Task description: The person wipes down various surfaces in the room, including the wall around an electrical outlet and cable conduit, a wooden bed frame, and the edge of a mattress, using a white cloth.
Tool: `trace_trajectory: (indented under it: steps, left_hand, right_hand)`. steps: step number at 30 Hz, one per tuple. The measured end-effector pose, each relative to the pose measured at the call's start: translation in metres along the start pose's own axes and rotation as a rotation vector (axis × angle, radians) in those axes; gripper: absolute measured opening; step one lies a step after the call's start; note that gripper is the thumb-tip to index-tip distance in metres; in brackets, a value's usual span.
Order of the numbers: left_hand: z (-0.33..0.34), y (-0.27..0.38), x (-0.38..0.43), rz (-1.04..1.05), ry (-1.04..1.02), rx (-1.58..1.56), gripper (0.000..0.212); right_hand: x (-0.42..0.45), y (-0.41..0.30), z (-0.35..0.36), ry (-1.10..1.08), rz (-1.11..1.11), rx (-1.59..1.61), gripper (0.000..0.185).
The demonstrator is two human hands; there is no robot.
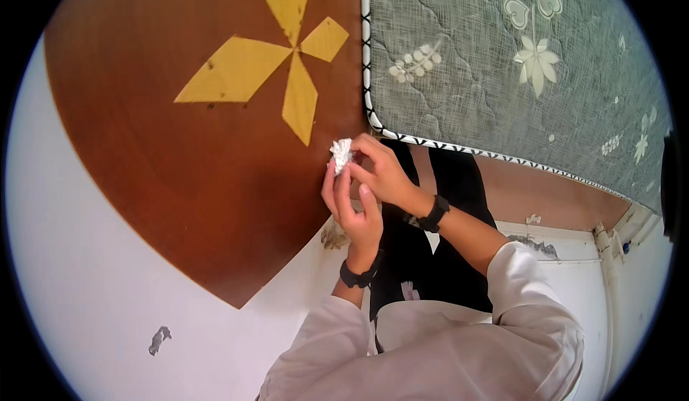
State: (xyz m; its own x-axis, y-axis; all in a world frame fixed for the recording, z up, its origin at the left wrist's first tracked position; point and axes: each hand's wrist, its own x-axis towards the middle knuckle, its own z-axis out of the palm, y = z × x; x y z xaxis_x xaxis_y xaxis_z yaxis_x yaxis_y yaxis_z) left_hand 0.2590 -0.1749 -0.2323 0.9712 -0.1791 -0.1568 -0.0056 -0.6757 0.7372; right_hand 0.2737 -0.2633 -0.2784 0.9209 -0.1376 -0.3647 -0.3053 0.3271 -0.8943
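A small crumpled white wad (341, 152), paper by its look, sits between my two hands near the corner of the mattress (473, 67). My left hand (352, 215) holds it from below, palm turned up, with the fingertips against its lower side. From the right, my right hand (386, 174) pinches at its edge with thumb and forefinger. The fingers partly hide the lower part of the wad. Behind it stretches a polished brown wooden panel (215, 180) with yellow diamond-shaped inlays (301, 86). Each wrist wears a black band.
White piping with black stitching (457, 147) edges the grey, floral-patterned mattress. My black-trousered legs (463, 196) are just below it. A pipe (608, 272) runs along the white wall at the right. Peeled patches (160, 340) mark the white surface at the lower left.
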Motion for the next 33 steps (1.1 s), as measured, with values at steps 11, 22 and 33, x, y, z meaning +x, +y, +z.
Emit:
trace_trajectory:
  steps: [11,22,33]
  left_hand:
    - [0.071,0.012,0.094,0.094,-0.109,0.012,0.041]
    - [0.042,-0.014,0.023,-0.029,-0.120,0.019,0.045]
    - [-0.030,0.013,-0.015,0.170,0.169,0.088,0.053]
  right_hand:
    - [0.074,0.032,-0.041,0.323,-0.082,-0.175,0.021]
    - [0.008,0.034,-0.010,0.105,-0.024,-0.336,0.031]
    - [-0.021,-0.028,0.050,-0.160,0.062,0.257,0.044]
